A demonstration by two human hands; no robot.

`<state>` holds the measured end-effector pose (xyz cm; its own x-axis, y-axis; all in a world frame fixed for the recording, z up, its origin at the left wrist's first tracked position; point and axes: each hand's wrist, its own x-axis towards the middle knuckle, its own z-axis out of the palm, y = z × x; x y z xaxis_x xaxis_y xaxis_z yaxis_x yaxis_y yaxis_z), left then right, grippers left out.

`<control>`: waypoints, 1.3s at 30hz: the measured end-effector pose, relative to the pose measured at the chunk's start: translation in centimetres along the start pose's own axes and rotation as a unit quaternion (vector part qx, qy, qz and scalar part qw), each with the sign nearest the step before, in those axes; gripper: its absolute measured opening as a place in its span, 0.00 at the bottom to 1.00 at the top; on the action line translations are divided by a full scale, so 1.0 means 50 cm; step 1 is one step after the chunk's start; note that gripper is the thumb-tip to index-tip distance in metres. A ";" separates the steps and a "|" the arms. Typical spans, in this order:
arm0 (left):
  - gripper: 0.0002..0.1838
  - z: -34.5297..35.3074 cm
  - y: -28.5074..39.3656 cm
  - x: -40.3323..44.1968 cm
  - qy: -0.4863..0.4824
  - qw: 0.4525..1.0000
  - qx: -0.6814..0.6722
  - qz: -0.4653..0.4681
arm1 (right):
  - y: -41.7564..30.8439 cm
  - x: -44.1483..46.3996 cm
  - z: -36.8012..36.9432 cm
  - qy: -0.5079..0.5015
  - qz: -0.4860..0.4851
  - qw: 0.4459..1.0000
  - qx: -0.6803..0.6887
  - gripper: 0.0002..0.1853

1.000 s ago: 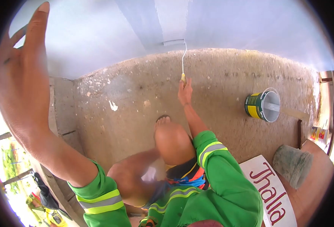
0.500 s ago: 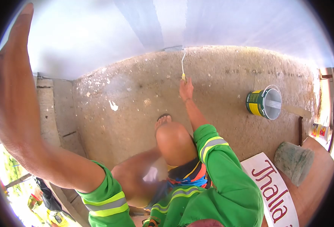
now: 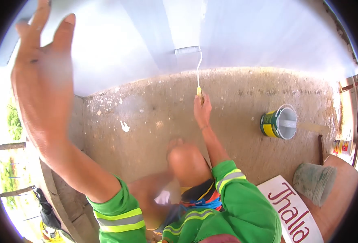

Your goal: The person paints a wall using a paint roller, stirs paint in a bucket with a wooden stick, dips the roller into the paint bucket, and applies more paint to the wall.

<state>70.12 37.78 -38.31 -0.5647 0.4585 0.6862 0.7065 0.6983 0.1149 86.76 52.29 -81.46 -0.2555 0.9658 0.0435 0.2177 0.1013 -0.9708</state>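
My right hand [image 3: 202, 111] is closed around the yellow handle of a paint roller [image 3: 188, 50]. Its white sleeve lies against the lower part of the pale wall [image 3: 243, 40], just above the floor edge. A bent white rod joins the sleeve to the handle. Darker and lighter vertical bands show on the wall above the roller. Raised close to the camera at the left, my left hand [image 3: 45, 81] has its fingers apart and holds nothing. Whether it touches the wall I cannot tell.
On the rough concrete floor [image 3: 235, 109], a green and yellow paint bucket [image 3: 270, 123] stands to the right. Beyond are a grey-green bucket [image 3: 314, 183] and a white sign [image 3: 290, 206] lettered "Jhalia". A dark bag [image 3: 49, 214] hangs at lower left.
The roller has moved from the wall's foot a short way up the wall, with my right hand behind it. My left hand has come further into view, and its fingers now show.
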 end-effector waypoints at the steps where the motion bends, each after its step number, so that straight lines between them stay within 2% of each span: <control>1: 0.26 0.004 -0.005 -0.001 0.016 0.999 -0.003 0.027 | -0.031 0.006 -0.004 -0.003 -0.005 1.000 0.022 0.20; 4: 0.28 0.013 -0.012 0.011 0.061 0.992 -0.009 0.114 | -0.147 0.030 -0.013 -0.010 -0.026 0.996 0.082 0.20; 8: 0.26 0.008 0.025 0.007 0.080 0.990 -0.085 0.083 | -0.333 0.070 -0.039 -0.018 -0.092 0.985 0.146 0.21; 11: 0.24 -0.007 0.023 0.011 0.037 0.993 -0.098 0.057 | -0.443 0.120 -0.036 -0.008 -0.143 0.974 0.175 0.20; 13: 0.25 -0.007 0.025 0.012 0.047 0.992 -0.088 0.071 | -0.502 0.151 -0.036 0.006 -0.177 0.966 0.188 0.20; 17: 0.24 -0.001 0.041 0.000 0.057 0.991 -0.116 0.031 | -0.564 0.180 -0.040 0.005 -0.218 0.948 0.232 0.19; 21: 0.22 0.000 0.033 -0.001 0.058 0.987 -0.145 0.031 | -0.539 0.130 -0.035 -0.029 -0.208 0.938 0.277 0.19; 24: 0.21 0.009 0.030 0.000 0.081 0.982 -0.161 0.051 | -0.529 0.091 0.006 -0.047 -0.207 0.945 0.248 0.19; 25: 0.20 0.011 0.030 0.000 0.084 0.980 -0.174 0.052 | -0.541 0.097 0.023 -0.041 -0.234 0.942 0.237 0.19; 29: 0.20 0.014 0.024 -0.002 0.085 0.977 -0.186 0.061 | -0.575 0.129 0.080 -0.033 -0.229 0.946 0.228 0.20; 31: 0.21 0.021 0.003 0.006 0.102 0.976 -0.145 0.123 | -0.536 0.121 0.082 -0.015 -0.227 0.957 0.178 0.19; 33: 0.23 0.017 -0.001 0.005 0.075 0.982 -0.127 0.114 | -0.470 0.099 0.083 -0.015 -0.212 0.966 0.145 0.19; 34: 0.24 0.000 0.017 0.001 0.037 0.988 -0.140 0.060 | -0.421 0.080 0.083 -0.023 -0.197 0.971 0.135 0.18; 35: 0.25 -0.001 0.019 0.000 0.032 0.988 -0.141 0.043 | -0.371 0.062 0.087 -0.032 -0.181 0.975 0.125 0.18; 36: 0.26 -0.001 0.022 -0.001 0.028 0.989 -0.143 0.026 | -0.321 0.049 0.096 0.004 -0.223 0.970 0.096 0.18; 37: 0.26 0.012 0.013 0.001 0.056 0.988 -0.134 0.048 | -0.275 0.036 0.104 0.040 -0.262 0.962 0.066 0.18; 39: 0.27 0.015 0.013 -0.002 0.066 0.987 -0.137 0.051 | -0.211 -0.007 0.099 -0.013 -0.121 0.991 0.054 0.17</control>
<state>70.32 38.62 -38.84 -0.4377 0.4302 0.7896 0.8555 0.4695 0.2184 79.90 49.72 -72.40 -0.3122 0.9099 0.2731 0.0453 0.3014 -0.9524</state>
